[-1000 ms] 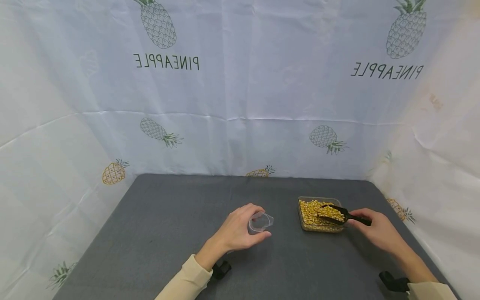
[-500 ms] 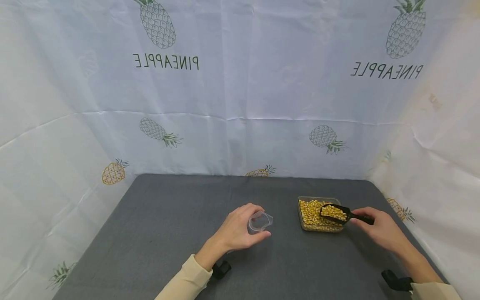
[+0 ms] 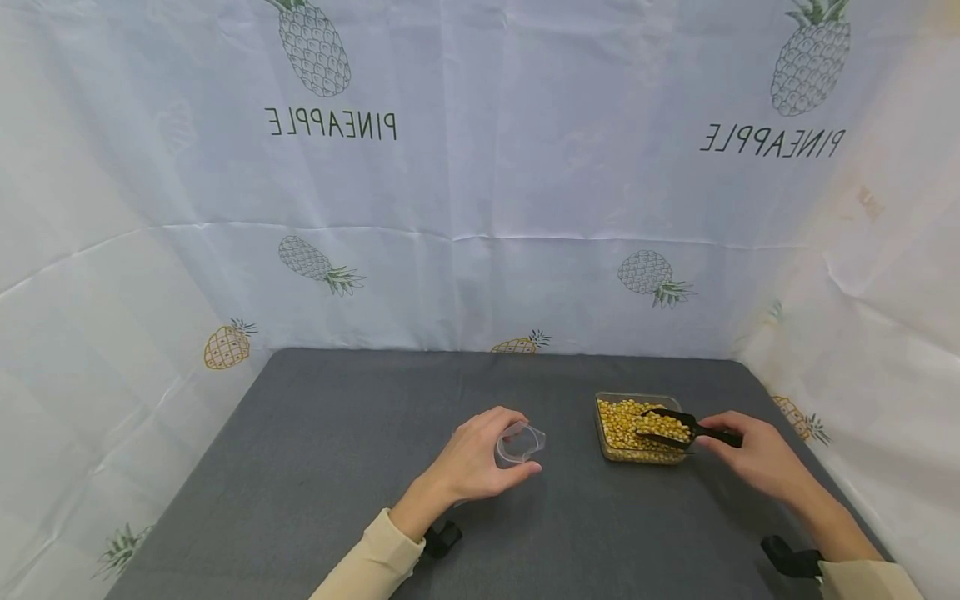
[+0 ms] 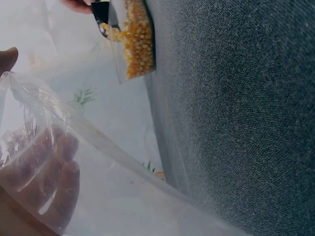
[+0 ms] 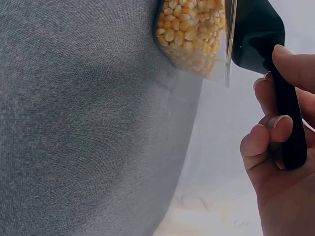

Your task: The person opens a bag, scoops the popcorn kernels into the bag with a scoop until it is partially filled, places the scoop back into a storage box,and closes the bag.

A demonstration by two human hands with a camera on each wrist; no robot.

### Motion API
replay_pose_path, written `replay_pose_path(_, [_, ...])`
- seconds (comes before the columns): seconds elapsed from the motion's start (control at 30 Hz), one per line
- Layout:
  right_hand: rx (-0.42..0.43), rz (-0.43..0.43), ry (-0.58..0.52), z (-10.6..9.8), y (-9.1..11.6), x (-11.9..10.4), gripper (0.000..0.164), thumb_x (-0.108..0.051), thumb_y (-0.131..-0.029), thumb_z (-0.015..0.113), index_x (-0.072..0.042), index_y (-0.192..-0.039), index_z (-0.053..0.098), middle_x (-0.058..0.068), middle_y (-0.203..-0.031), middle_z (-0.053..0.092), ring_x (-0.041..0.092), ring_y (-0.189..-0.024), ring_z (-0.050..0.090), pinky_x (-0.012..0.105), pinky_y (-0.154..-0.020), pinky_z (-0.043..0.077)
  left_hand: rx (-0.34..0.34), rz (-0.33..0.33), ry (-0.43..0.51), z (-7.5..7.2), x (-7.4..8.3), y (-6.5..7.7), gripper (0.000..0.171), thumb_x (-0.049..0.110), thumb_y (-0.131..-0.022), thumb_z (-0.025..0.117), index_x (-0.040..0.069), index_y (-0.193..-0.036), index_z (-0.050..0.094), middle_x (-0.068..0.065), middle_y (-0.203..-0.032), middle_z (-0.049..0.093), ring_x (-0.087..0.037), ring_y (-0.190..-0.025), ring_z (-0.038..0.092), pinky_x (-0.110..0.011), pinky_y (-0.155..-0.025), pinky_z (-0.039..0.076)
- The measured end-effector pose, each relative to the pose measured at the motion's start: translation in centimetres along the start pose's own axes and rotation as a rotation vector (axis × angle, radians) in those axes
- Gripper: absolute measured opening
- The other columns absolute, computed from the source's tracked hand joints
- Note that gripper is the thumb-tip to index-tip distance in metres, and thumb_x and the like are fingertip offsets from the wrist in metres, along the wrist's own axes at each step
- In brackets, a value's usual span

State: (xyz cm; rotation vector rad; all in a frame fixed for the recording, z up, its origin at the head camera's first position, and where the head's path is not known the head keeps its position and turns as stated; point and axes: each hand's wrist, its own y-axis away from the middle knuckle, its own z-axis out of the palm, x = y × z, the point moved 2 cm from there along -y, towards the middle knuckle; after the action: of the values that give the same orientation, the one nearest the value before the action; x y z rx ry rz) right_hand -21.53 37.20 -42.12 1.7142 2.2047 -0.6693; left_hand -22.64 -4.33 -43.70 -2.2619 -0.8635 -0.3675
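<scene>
In the head view my left hand (image 3: 480, 462) holds a clear, thin-walled plastic bag (image 3: 522, 443) between thumb and fingers, its mouth spread wide. The left wrist view shows creased film of the bag (image 4: 123, 187), with fingers visible through it. On the right, my right hand (image 3: 761, 458) grips a black scoop (image 3: 712, 432) by its handle, thumb on top, as the right wrist view also shows. Yellow corn kernels (image 3: 621, 421) fill a clear rectangular container (image 3: 604, 446). The scoop's bowl carries kernels and overlaps the container's right side; its tip is hidden among them.
A dark grey cloth-covered table (image 3: 337, 467) lies under both hands. White curtains (image 3: 480, 183) with pineapple prints close off the back and sides. Black straps with small devices (image 3: 442, 539) sit at the wrists. The container stands near the table's right edge.
The scoop drew slightly right with kernels half a second ago, then shifted back left over the container, its bowl tilting. The left hand and bag stay nearly still.
</scene>
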Motion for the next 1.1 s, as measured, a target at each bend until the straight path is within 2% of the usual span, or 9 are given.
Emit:
replay_pose_path(0.77, [-0.015,-0.004,0.001,-0.42,-0.23,-0.61,0.031,-0.024,-0.097,0.071,-0.002,-0.119,0.07,0.019,-0.117,0.068,0.044,-0.107,0.062,0.059,-0.082,0.05,-0.004,-0.011,-0.008,0.08,-0.13,0.03,0.054,0.044,-0.089,0.076,0.01,-0.128,0.063,0.005,-0.112,0.066,-0.01,-0.094,0.061,-0.033,-0.077,0.052])
replay_pose_path(1.1, [-0.002,-0.015,0.011,-0.54,-0.22,-0.78,0.03,-0.024,-0.097,0.072,-0.004,-0.119,0.071,0.017,-0.116,0.068,0.041,-0.105,0.064,0.053,-0.079,0.052,-0.001,-0.021,-0.019,0.07,-0.06,0.06,0.051,0.045,-0.088,0.077,0.013,-0.126,0.063,0.007,-0.107,0.065,-0.009,-0.091,0.06,-0.031,-0.076,0.051])
